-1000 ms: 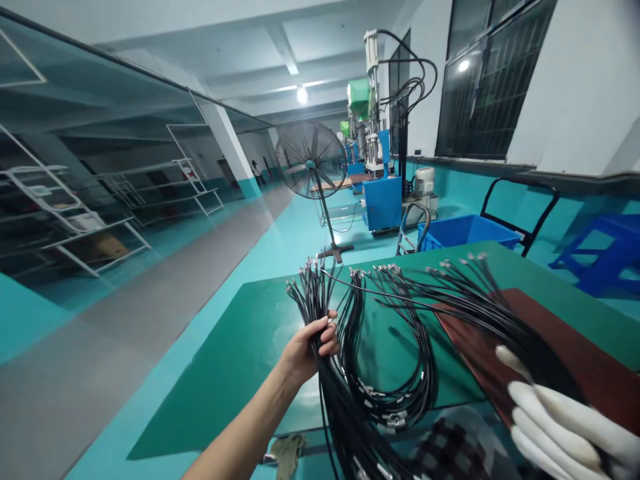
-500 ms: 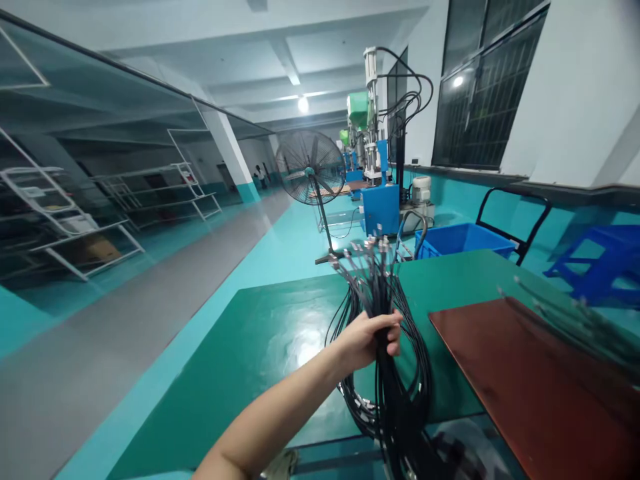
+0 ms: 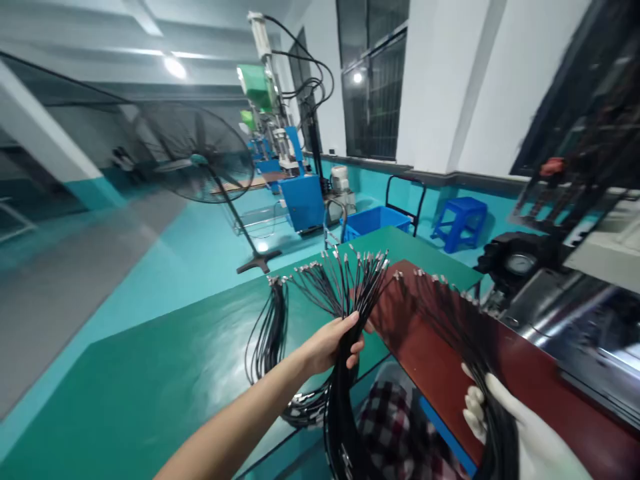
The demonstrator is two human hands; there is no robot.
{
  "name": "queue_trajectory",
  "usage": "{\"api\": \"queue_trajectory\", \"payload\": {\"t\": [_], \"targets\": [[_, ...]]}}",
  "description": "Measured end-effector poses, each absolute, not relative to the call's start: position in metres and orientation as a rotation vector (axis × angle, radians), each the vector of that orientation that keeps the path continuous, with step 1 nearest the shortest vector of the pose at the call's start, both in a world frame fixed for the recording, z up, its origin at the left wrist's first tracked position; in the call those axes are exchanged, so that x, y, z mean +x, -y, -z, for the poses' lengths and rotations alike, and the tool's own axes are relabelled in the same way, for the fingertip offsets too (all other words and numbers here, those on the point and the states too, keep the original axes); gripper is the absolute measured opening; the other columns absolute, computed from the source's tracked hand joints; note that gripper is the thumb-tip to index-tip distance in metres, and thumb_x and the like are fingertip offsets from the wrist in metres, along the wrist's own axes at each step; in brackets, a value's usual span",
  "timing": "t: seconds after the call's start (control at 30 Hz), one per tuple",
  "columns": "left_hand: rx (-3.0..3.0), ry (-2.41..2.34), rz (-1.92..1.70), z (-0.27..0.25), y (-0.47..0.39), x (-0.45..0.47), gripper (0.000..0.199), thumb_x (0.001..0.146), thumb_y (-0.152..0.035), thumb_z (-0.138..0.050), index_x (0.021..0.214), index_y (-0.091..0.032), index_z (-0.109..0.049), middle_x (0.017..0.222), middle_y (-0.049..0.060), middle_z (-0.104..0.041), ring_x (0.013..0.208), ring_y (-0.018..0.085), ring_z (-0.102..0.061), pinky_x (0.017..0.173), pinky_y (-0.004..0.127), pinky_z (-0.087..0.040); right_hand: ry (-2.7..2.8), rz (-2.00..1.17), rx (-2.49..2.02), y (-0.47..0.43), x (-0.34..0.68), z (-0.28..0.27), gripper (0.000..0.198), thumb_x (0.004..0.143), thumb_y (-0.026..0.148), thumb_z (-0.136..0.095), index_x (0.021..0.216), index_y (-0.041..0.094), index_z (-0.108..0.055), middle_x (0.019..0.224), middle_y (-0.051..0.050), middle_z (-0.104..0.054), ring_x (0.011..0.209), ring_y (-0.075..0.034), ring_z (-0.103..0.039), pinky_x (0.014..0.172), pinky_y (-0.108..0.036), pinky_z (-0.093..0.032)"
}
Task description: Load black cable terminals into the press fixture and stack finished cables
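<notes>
My bare left hand [image 3: 336,343] is closed around a bundle of black cables [image 3: 345,390]. Their silver-tipped ends fan out above my fist, while the lower part hangs over the table's near edge. In a white glove, my right hand [image 3: 500,410] grips a second bundle of black cables [image 3: 465,327]. Its metal ends spread to the upper left over a brown-red board [image 3: 435,357]. Left of my left hand, another looped bundle of black cables [image 3: 273,333] lies on the green table [image 3: 165,380], partly hidden behind my forearm.
A machine with a round gauge [image 3: 520,263] stands at the right. Beyond the table are a blue crate [image 3: 377,222], a blue stool [image 3: 460,223], a large standing fan [image 3: 200,160] and a blue-based press [image 3: 303,203]. Below the table edge shows checked cloth [image 3: 387,417].
The view has swung right, bringing my gloved right hand and the right-hand machine into sight. My left hand's bundle has moved right, apart from the bundle lying on the table.
</notes>
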State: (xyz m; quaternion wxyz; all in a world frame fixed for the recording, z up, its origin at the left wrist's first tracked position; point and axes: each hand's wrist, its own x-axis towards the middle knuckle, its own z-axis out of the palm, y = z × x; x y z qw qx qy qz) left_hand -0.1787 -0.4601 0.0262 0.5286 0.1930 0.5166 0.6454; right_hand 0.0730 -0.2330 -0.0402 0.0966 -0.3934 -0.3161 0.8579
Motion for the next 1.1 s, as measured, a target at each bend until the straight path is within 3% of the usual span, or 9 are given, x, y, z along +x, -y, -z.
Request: {"api": "queue_trajectory", "payload": {"t": [0.1,0.2,0.3,0.4,0.5,0.67,0.8,0.97,1.1], "targets": [[0.519,-1.251,-1.533,-0.031,0.455,-0.171,0.051,0.083,-0.062,-0.058,0.098,-0.014,-0.05,0.062,-0.002,-0.048,0.043,0.009,-0.049,0.044,0.02,-0.035,1.132,-2.377,-1.056,0.24,0.072,0.031,0.033,0.076,0.04,-0.071,0.1,0.022,-0.058,0.08,-0.002,-0.061,0.071,-0.015,-0.063,0.071,-0.031,-0.06],[0.578,-1.257,-1.55,-0.033,0.45,-0.165,0.049,0.081,-0.06,-0.062,0.089,-0.014,-0.048,0.063,-0.001,-0.051,0.042,0.009,-0.048,0.044,0.021,-0.034,1.453,-2.18,-1.012,0.236,0.077,0.03,0.038,0.074,0.051,-0.069,0.092,0.02,-0.06,0.085,-0.007,-0.063,0.079,-0.02,-0.065,0.079,-0.036,-0.058],[0.609,-1.28,-1.579,-0.033,0.446,-0.162,0.049,0.078,-0.059,-0.066,0.084,-0.015,-0.046,0.062,0.0,-0.052,0.042,0.009,-0.048,0.043,0.02,-0.033,2.063,-1.719,-1.168,0.218,0.084,0.022,0.053,0.074,0.059,-0.062,0.107,0.017,-0.062,0.106,-0.013,-0.065,0.099,-0.028,-0.063,0.096,-0.046,-0.05],[0.612,-1.325,-1.605,-0.033,0.444,-0.158,0.049,0.077,-0.058,-0.067,0.083,-0.015,-0.046,0.062,-0.001,-0.052,0.042,0.008,-0.047,0.042,0.02,-0.031,2.615,-0.929,-1.354,0.201,0.082,-0.006,0.075,0.071,0.063,-0.057,0.129,0.015,-0.056,0.125,-0.014,-0.058,0.112,-0.037,-0.056,0.1,-0.057,-0.04],[0.632,-1.389,-1.608,-0.037,0.443,-0.151,0.051,0.076,-0.06,-0.067,0.077,-0.014,-0.046,0.061,-0.001,-0.05,0.041,0.008,-0.046,0.041,0.02,-0.032,2.772,-0.461,-1.129,0.206,0.063,-0.044,0.075,0.074,0.057,-0.054,0.136,0.014,-0.052,0.135,-0.013,-0.05,0.122,-0.037,-0.047,0.104,-0.057,-0.035],[0.684,-1.596,-1.569,-0.055,0.442,-0.135,0.054,0.073,-0.065,-0.066,0.068,-0.014,-0.046,0.055,0.0,-0.049,0.041,0.01,-0.048,0.041,0.021,-0.036,2.642,-1.185,-0.726,0.254,-0.002,-0.084,0.087,0.07,0.056,-0.067,0.146,0.026,-0.038,0.13,-0.009,-0.055,0.113,-0.026,-0.056,0.1,-0.043,-0.043],[0.756,-1.737,-1.545,-0.063,0.436,-0.125,0.054,0.074,-0.067,-0.064,0.071,-0.016,-0.047,0.051,0.0,-0.049,0.039,0.011,-0.047,0.039,0.022,-0.035,2.25,-1.865,-0.162,0.291,-0.062,-0.099,0.066,0.071,0.054,-0.07,0.121,0.014,-0.058,0.111,-0.011,-0.065,0.104,-0.023,-0.061,0.092,-0.035,-0.048],[0.784,-1.847,-1.615,-0.054,0.435,-0.121,0.055,0.076,-0.07,-0.058,0.086,-0.018,-0.045,0.056,-0.001,-0.051,0.04,0.013,-0.049,0.038,0.024,-0.038,1.922,-2.073,-0.247,0.315,-0.096,-0.111,0.048,0.069,0.044,-0.074,0.098,0.007,-0.064,0.091,-0.011,-0.068,0.082,-0.018,-0.064,0.076,-0.03,-0.051],[0.793,-1.773,-1.651,-0.053,0.442,-0.122,0.053,0.079,-0.066,-0.058,0.092,-0.016,-0.051,0.061,0.0,-0.055,0.048,0.013,-0.052,0.047,0.024,-0.043,1.785,-2.343,-0.068,0.314,-0.092,-0.112,0.049,0.072,0.05,-0.071,0.089,0.005,-0.063,0.083,-0.011,-0.067,0.074,-0.016,-0.063,0.073,-0.03,-0.052]]}}
